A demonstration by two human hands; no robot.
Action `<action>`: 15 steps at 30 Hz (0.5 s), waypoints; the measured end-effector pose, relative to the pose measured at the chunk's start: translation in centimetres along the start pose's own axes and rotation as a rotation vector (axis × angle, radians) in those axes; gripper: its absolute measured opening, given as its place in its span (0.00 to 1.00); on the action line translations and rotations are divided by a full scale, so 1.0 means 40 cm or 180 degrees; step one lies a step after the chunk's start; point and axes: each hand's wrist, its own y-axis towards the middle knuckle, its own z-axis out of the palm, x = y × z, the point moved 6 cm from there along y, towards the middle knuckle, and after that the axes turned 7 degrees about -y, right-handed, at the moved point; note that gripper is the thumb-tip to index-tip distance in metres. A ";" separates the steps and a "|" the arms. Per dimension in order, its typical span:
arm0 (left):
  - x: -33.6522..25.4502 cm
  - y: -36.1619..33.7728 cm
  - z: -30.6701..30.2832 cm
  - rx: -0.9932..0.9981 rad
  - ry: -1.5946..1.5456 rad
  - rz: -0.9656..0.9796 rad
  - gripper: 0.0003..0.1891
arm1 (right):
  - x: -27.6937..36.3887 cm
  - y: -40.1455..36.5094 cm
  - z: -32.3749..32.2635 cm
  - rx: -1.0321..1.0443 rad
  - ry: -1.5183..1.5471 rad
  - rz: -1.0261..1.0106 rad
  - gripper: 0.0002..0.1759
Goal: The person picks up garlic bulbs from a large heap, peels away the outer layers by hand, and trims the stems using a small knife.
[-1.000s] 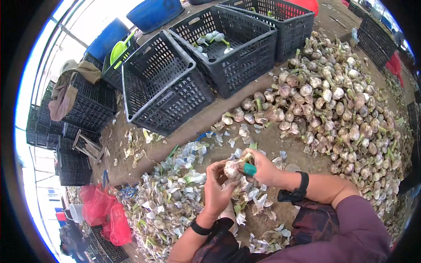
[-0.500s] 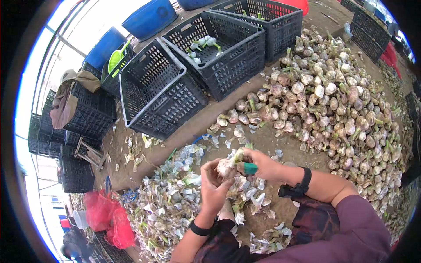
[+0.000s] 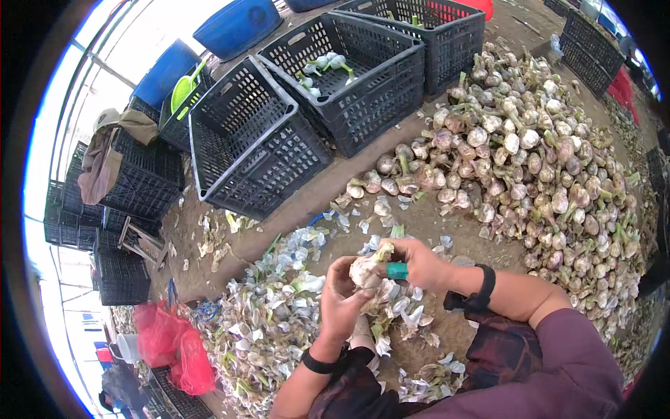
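Observation:
My left hand [image 3: 338,296] is wrapped round a whitish garlic bulb [image 3: 364,272], its stem pointing up and right. My right hand [image 3: 423,265] is closed on a small green-handled tool [image 3: 396,271] against the bulb's right side; the tool's working end is hidden. Beneath both hands lie loose garlic skins [image 3: 272,328]. To the right rises a large heap of unpeeled garlic bulbs [image 3: 530,153].
Black crates [image 3: 279,167] stand ahead, one [image 3: 377,91] holding several cleaned bulbs. Behind are blue tubs [image 3: 237,29]. Red net bags [image 3: 188,356] lie at lower left, near stacked crates [image 3: 122,269] and a small wooden frame [image 3: 143,244].
The bulb has turned slightly in my left hand, showing a whiter side. My right hand has shifted a little, with its fingers now further over the tool and stem.

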 end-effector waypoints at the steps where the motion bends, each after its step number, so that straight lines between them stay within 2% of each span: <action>1: 0.002 -0.003 0.003 0.0010 -0.0231 -0.0152 0.31 | 0.011 -0.002 -0.003 0.0056 -0.0107 -0.0035 0.08; 5: 0.035 -0.020 -0.002 -0.0033 -0.1094 -0.0885 0.22 | 0.031 -0.013 -0.007 0.0255 -0.0418 -0.0223 0.07; 8: 0.047 -0.021 0.001 0.0197 -0.2144 -0.1209 0.22 | 0.044 -0.014 -0.005 0.0274 -0.0710 -0.0039 0.10; 11: 0.051 -0.014 0.019 0.0094 -0.2087 -0.1493 0.23 | 0.039 -0.013 -0.004 0.0236 -0.0514 0.0195 0.12; 15: 0.050 -0.009 0.012 -0.0159 -0.0816 -0.0927 0.31 | 0.011 -0.005 -0.015 0.0192 -0.0439 0.0184 0.13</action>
